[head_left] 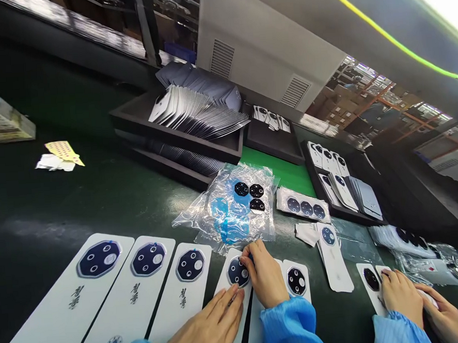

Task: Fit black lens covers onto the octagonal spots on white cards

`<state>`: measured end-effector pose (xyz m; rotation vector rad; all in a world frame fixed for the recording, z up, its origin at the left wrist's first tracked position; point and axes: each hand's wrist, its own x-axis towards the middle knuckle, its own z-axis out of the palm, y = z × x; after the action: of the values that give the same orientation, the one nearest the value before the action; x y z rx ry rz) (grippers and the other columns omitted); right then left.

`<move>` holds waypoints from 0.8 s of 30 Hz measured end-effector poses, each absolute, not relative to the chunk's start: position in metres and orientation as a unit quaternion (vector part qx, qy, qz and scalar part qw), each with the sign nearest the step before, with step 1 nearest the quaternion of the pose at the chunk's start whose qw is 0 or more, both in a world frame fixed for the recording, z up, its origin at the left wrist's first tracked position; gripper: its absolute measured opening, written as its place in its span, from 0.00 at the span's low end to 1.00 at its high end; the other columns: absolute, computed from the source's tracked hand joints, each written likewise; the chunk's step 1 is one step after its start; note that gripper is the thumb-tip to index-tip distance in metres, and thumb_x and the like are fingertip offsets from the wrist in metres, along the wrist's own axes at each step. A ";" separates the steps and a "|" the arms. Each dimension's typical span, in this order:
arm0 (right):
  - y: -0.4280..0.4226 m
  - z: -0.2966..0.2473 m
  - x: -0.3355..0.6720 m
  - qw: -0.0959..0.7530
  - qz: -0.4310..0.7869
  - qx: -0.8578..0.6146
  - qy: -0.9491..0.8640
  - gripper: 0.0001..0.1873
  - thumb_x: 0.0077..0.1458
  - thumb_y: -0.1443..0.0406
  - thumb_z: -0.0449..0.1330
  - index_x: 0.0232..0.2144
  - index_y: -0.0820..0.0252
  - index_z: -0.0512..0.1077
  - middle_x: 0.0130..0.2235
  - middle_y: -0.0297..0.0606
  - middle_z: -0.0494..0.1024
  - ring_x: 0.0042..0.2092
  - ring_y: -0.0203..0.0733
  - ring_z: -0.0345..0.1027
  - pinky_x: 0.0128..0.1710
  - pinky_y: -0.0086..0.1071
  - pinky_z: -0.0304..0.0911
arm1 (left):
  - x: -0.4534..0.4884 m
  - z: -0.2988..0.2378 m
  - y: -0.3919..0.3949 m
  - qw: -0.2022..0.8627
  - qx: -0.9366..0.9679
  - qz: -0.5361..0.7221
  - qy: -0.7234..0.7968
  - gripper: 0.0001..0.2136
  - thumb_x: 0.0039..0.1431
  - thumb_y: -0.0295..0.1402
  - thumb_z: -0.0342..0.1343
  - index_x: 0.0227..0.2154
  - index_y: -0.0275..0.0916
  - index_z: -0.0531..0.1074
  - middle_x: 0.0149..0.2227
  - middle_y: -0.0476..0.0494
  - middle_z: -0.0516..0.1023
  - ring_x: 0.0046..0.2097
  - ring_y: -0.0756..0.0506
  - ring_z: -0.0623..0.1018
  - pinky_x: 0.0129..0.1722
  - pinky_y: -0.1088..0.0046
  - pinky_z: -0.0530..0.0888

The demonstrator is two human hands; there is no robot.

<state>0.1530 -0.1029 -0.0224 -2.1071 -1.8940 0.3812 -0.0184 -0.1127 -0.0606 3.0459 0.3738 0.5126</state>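
Observation:
Several white phone back covers lie in a row along the near edge, each with a dark octagonal camera plate (99,258). My left hand (207,325) lies flat with fingers stretched out on the fourth cover (225,280), just below its camera plate (236,272). My right hand (264,275) is curled over that plate's right edge, fingertips pinched together there; what they grip is hidden. Another cover (297,281) lies just right of my right hand.
A clear bag (231,205) of dark plates and blue films lies behind my hands. Black trays (180,135) with stacked covers stand further back, more trays (334,206) at right. A co-worker's hands (405,292) in blue sleeves rest on covers at right. A box (1,121) sits far left.

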 end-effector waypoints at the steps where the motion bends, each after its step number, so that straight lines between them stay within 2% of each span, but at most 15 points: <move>1: -0.103 -0.022 0.153 0.140 0.128 -0.726 -0.661 0.09 0.57 0.70 0.48 0.28 0.55 0.64 0.33 0.34 0.72 0.31 0.38 0.70 0.25 0.29 0.59 | -0.018 -0.063 -0.114 0.022 0.978 0.167 0.126 0.15 0.65 0.25 0.46 0.50 0.27 0.72 0.53 0.34 0.74 0.54 0.39 0.73 0.51 0.68 0.72; 8: -0.114 -0.032 0.148 0.141 0.087 -0.700 -0.695 0.09 0.58 0.70 0.46 0.28 0.56 0.61 0.30 0.36 0.67 0.29 0.41 0.66 0.26 0.30 0.60 | -0.022 -0.043 -0.106 0.000 0.981 0.160 0.108 0.16 0.65 0.23 0.44 0.48 0.25 0.73 0.52 0.33 0.75 0.51 0.39 0.76 0.49 0.69 0.74; 12: -0.140 -0.034 0.140 0.204 0.087 -0.661 -0.717 0.10 0.61 0.69 0.44 0.29 0.56 0.60 0.29 0.34 0.66 0.28 0.37 0.65 0.25 0.28 0.60 | -0.026 -0.042 -0.107 0.012 0.983 0.161 0.090 0.16 0.65 0.24 0.43 0.49 0.23 0.72 0.49 0.31 0.77 0.50 0.39 0.77 0.50 0.67 0.73; 16: -0.167 -0.026 0.139 0.304 0.211 -0.647 -0.667 0.10 0.65 0.63 0.45 0.30 0.54 0.59 0.31 0.34 0.66 0.31 0.36 0.65 0.30 0.26 0.62 | -0.025 -0.049 -0.109 0.050 0.981 0.156 0.108 0.16 0.64 0.23 0.46 0.51 0.22 0.70 0.51 0.32 0.76 0.52 0.40 0.75 0.54 0.66 0.70; 20: -0.161 -0.010 0.136 0.403 0.355 -0.614 -0.578 0.11 0.64 0.57 0.48 0.31 0.54 0.60 0.36 0.36 0.69 0.37 0.38 0.66 0.38 0.29 0.64 | -0.022 -0.055 -0.111 0.056 0.966 0.209 0.144 0.15 0.67 0.27 0.45 0.52 0.26 0.68 0.52 0.38 0.75 0.54 0.43 0.73 0.54 0.70 0.69; 24: -0.121 -0.003 0.112 0.395 0.403 -0.642 -0.518 0.14 0.62 0.53 0.48 0.32 0.55 0.61 0.29 0.32 0.66 0.29 0.35 0.62 0.29 0.27 0.62 | -0.029 -0.060 -0.110 0.062 0.947 0.276 0.151 0.13 0.68 0.26 0.44 0.48 0.31 0.72 0.47 0.42 0.79 0.50 0.46 0.76 0.54 0.72 0.69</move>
<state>0.1125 -0.1206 -0.0030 -1.6286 -1.3136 1.0217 -0.0288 -0.1098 -0.0605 2.8633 0.4551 0.8346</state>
